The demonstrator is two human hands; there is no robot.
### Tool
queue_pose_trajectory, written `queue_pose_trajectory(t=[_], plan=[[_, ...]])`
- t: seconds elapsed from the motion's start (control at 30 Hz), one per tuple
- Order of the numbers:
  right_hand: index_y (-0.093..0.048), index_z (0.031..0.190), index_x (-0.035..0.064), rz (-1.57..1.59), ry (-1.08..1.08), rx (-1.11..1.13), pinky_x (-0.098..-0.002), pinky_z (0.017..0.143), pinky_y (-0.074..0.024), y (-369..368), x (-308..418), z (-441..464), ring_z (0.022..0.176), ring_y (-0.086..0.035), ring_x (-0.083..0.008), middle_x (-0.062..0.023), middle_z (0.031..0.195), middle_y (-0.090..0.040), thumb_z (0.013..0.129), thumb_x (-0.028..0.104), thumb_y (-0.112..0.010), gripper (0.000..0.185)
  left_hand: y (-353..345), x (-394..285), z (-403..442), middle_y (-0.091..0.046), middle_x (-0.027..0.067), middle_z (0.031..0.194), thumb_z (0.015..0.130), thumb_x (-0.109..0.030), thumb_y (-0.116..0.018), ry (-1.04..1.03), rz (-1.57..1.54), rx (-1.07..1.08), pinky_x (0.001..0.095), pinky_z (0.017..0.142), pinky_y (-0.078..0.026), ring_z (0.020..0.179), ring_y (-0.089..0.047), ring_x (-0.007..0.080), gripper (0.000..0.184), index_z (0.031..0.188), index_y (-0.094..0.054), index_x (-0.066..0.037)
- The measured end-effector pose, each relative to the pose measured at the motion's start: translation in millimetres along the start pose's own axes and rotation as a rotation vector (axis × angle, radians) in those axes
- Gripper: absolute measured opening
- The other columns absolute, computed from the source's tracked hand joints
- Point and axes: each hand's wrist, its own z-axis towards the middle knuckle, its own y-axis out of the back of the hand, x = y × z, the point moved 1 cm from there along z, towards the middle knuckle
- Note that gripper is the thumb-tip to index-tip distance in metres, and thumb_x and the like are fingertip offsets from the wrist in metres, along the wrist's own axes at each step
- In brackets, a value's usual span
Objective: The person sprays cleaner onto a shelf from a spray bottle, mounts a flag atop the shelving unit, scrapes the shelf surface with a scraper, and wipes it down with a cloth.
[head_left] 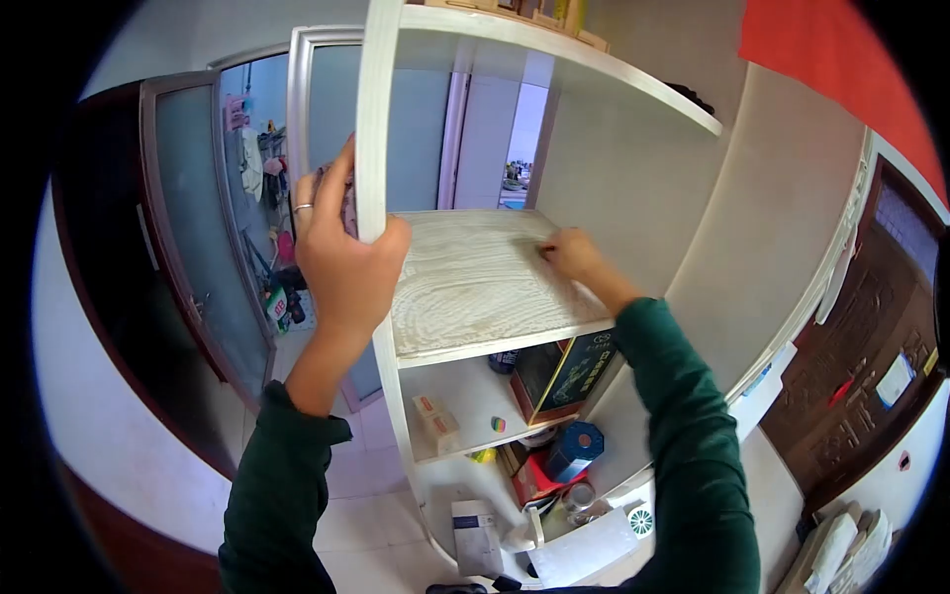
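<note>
We have our left hand [346, 265] wrapped round the post [372, 129], thumb bent over its right edge and fingers slightly spread along its left side, with a patterned cloth [348, 208] showing between those fingers and the post. Our right hand [574, 253] is at the board [465, 287], towards its back right, fingers curled close together with the board right beneath their tips, though we cannot tell whether they hold anything. On the lower shelf [470, 391], a black box [566, 381] and a small carton [435, 421] stand well apart from both hands.
</note>
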Motion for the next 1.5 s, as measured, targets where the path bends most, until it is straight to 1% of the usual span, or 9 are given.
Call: queue_pose_trajectory(t=[0.13, 0.2, 0.4, 0.53, 0.73, 0.8, 1.27, 1.4, 1.5], plan=[[-0.066, 0.08, 0.0051, 0.395, 0.766, -0.248, -0.0383, 0.072, -0.0473, -40.7, 154.6, 9.2, 0.081, -0.059, -0.0301, -0.0147, 0.083, -0.063, 0.07, 0.005, -0.059, 0.011, -0.2, 1.8, 0.7, -0.052, 0.0126, 0.096, 0.059, 0.001, -0.055, 0.009, 0.006, 0.004, 0.032, 0.074, -0.047, 0.083, -0.059, 0.0258, 0.058, 0.116, -0.054, -0.007], [-0.066, 0.078, 0.0049, 0.236, 0.699, -0.166, -0.0399, 0.073, -0.0473, -24.8, 191.0, -13.1, 0.08, -0.059, -0.0315, -0.0164, 0.083, -0.062, 0.072, 0.007, -0.058, 0.011, -0.1, 1.8, 0.5, -0.053, 0.0124, 0.096, 0.059, 0.001, -0.055, -0.02, 0.041, 0.005, 0.0323, 0.074, -0.047, 0.083, -0.059, 0.0255, 0.059, 0.117, -0.054, -0.008], [-0.067, 0.093, 0.0121, -0.237, 0.112, 0.041, -0.0391, 0.075, -0.0473, -9.4, -41.7, 4.6, 0.083, -0.059, -0.0319, -0.0148, 0.086, -0.063, 0.076, 0.014, -0.055, 0.02, -1.0, 4.6, -0.3, -0.054, 0.0134, 0.096, 0.059, 0.004, -0.053, -0.009, 0.036, 0.011, 0.032, 0.073, -0.046, 0.081, -0.056, 0.024, 0.058, 0.117, -0.053, -0.004], [-0.063, 0.093, 0.0008, -0.354, -0.049, 0.002, -0.0421, 0.078, -0.0485, 2.4, -59.2, 3.8, 0.089, -0.059, -0.0372, -0.0213, 0.096, -0.061, 0.077, 0.01, -0.052, 0.022, 1.9, 6.5, -2.2, -0.044, 0.013, 0.111, 0.064, 0.003, -0.054, 0.061, 0.032, 0.087, 0.0293, 0.083, -0.045, 0.098, -0.055, 0.0221, 0.053, 0.117, -0.047, 0.004], [-0.063, 0.087, -0.0021, -0.352, -0.025, 0.015, -0.041, 0.081, -0.0474, -10.4, -50.9, 69.1, 0.095, -0.056, -0.0384, -0.0253, 0.097, -0.059, 0.075, 0.008, -0.055, 0.018, 0.6, 2.4, -0.7, -0.042, 0.0124, 0.117, 0.065, 0.005, -0.054, 0.213, 0.0, 0.137, 0.0297, 0.086, -0.043, 0.103, -0.052, 0.0208, 0.056, 0.12, -0.045, 0.003], [-0.063, 0.088, -0.0026, -0.359, 0.005, 0.06, -0.0414, 0.081, -0.0472, -7.1, -49.6, 83.2, 0.094, -0.056, -0.0392, -0.0261, 0.098, -0.058, 0.076, 0.007, -0.054, 0.018, -3.1, 7.8, -2.6, -0.048, 0.0106, 0.096, 0.058, 0.009, -0.053, -0.016, -0.122, 0.015, 0.0254, 0.072, -0.046, 0.08, -0.055, 0.0167, 0.062, 0.118, -0.05, -0.002], [-0.063, 0.08, -0.0054, -0.413, 0.255, -0.081, -0.0443, 0.075, -0.0486, -64.9, -90.1, 188.0, 0.081, -0.061, -0.0373, -0.0278, 0.087, -0.06, 0.075, 0.009, -0.051, 0.02, 7.0, 12.9, -5.5, -0.053, 0.0118, 0.106, 0.061, 0.009, -0.054, -0.015, 0.085, 0.153, 0.0294, 0.086, -0.041, 0.097, -0.053, 0.0189, 0.062, 0.121, -0.041, 0.005], [-0.064, 0.081, -0.0012, -0.441, 0.2, 0.117, -0.0418, 0.075, -0.0486, -60.2, -17.6, 191.4, 0.083, -0.06, -0.0362, -0.0215, 0.086, -0.062, 0.071, 0.015, -0.057, 0.02, 0.6, 14.1, -3.0, -0.048, 0.0175, 0.099, 0.053, 0.008, -0.052, -0.028, -0.057, 0.107, 0.031, 0.081, -0.043, 0.092, -0.05, 0.0253, 0.064, 0.116, -0.045, 0.008], [-0.065, 0.071, -0.0009, -0.2, 0.506, -0.059, -0.0431, 0.072, -0.0476, -90.0, 82.7, 206.9, 0.077, -0.06, -0.0364, -0.0228, 0.078, -0.062, 0.067, 0.019, -0.058, 0.021, 0.0, 15.9, -2.2, -0.047, 0.0163, 0.098, 0.053, 0.008, -0.052, -0.062, -0.038, 0.094, 0.0289, 0.078, -0.043, 0.088, -0.05, 0.0234, 0.063, 0.116, -0.045, 0.006]])
